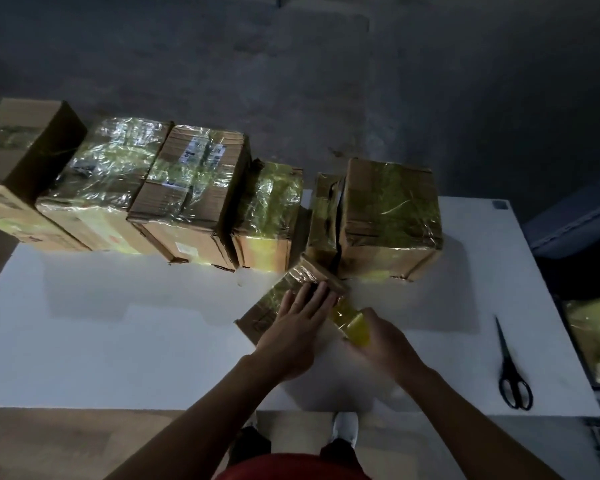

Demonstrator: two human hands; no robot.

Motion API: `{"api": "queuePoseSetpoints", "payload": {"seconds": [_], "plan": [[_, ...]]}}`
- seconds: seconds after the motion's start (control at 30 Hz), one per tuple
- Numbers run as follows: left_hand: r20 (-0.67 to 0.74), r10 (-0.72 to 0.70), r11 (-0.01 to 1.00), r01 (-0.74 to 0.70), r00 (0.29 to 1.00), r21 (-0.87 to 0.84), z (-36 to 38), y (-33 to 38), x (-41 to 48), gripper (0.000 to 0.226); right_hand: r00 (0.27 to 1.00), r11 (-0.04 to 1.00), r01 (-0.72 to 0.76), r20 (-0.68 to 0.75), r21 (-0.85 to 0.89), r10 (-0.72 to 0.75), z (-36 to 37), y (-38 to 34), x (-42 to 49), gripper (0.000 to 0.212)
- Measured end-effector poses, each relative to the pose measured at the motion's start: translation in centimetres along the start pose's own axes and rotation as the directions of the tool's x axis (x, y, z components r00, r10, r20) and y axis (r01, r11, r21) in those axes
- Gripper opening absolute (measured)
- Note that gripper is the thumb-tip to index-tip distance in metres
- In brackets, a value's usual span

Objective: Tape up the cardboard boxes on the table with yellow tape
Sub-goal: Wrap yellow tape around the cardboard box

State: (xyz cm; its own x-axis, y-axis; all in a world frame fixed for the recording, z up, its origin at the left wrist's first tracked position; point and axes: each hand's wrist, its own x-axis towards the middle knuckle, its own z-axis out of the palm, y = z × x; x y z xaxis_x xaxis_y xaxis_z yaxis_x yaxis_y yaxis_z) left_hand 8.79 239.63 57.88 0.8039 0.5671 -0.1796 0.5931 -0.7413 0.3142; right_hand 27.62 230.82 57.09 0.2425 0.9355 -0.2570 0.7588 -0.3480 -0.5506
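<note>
On the white desk I see a back row of brown cardboard boxes, most of them already sheathed in glossy yellow film. In front of it lies the small flat cardboard box. My left hand lies flat on it, fingers straight, pressing the tape down. A short stretch of tape runs from the box's right edge to the roll of yellow tape, which my right hand grips with curled fingers. The risks, as I judge them: the light box may skid or lift if I pull harder than the left hand presses. The taut strand may also twist and stick to itself, or wrinkle if laid at an angle. The pair of black scissors lies well apart to the right, so cutting means freeing a hand. Count: seven boxes (six in the row, one under my hand), one roll, one pair of scissors.
</note>
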Motion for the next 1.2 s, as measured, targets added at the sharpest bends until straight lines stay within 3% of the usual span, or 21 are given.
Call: {"api": "queuePoseSetpoints", "payload": {"seconds": [0.13, 0.27, 0.47, 0.53, 0.6, 0.67, 0.8, 1.0, 1.2], "plan": [[-0.003, 0.055, 0.998, -0.055, 0.998, 0.038, -0.7, -0.8, 0.6, 0.091, 0.998, 0.995, -0.063, 0.007, 0.074, 0.062, -0.1, 0.3, -0.8, 0.043], [-0.011, 0.060, 0.987, -0.058, 0.998, 0.152, -1.3, -0.6, 0.6, 0.091, 0.999, 0.998, -0.007, 0.041, 0.063, 0.004, 0.0, 1.0, -1.6, 0.037], [-0.146, -0.151, 0.974, 0.173, 0.978, 0.148, -1.3, 4.7, 0.3, 0.077, 0.987, 0.997, 0.069, 0.145, -0.017, -0.065, -1.9, 2.4, -2.2, 0.073], [-0.160, -0.186, 0.968, 0.209, 0.969, 0.140, -1.3, 6.4, 0.7, 0.072, 0.991, 0.999, 0.041, 0.130, 0.032, -0.044, -3.1, 3.6, -2.7, 0.064], [-0.185, -0.232, 0.962, 0.254, 0.955, 0.104, -1.6, 7.7, 1.1, 0.069, 0.999, 0.999, 0.013, 0.048, 0.040, -0.015, -4.5, 5.6, -3.5, 0.040], [-0.237, -0.275, 0.958, 0.286, 0.932, 0.011, -2.0, 9.2, 1.4, 0.065, 0.997, 0.998, -0.064, -0.042, -0.023, 0.063, -5.8, 8.2, -4.4, 0.027], [-0.365, -0.214, 0.977, 0.196, 0.906, -0.085, -1.3, 13.0, 2.3, 0.046, 0.965, 0.960, -0.243, -0.135, -0.142, 0.225, -7.8, 13.1, -6.7, 0.023], [-0.280, -0.078, 0.987, 0.035, 0.957, -0.154, 1.0, 18.6, 4.6, 0.036, 0.907, 0.883, -0.410, -0.203, -0.230, 0.369, -8.9, 17.3, -9.2, 0.023], [-0.190, -0.053, 0.975, 0.010, 0.980, -0.223, 2.4, 21.4, 5.9, 0.037, 0.820, 0.790, -0.569, -0.229, -0.230, 0.524, -8.6, 20.1, -10.8, 0.032]]}}
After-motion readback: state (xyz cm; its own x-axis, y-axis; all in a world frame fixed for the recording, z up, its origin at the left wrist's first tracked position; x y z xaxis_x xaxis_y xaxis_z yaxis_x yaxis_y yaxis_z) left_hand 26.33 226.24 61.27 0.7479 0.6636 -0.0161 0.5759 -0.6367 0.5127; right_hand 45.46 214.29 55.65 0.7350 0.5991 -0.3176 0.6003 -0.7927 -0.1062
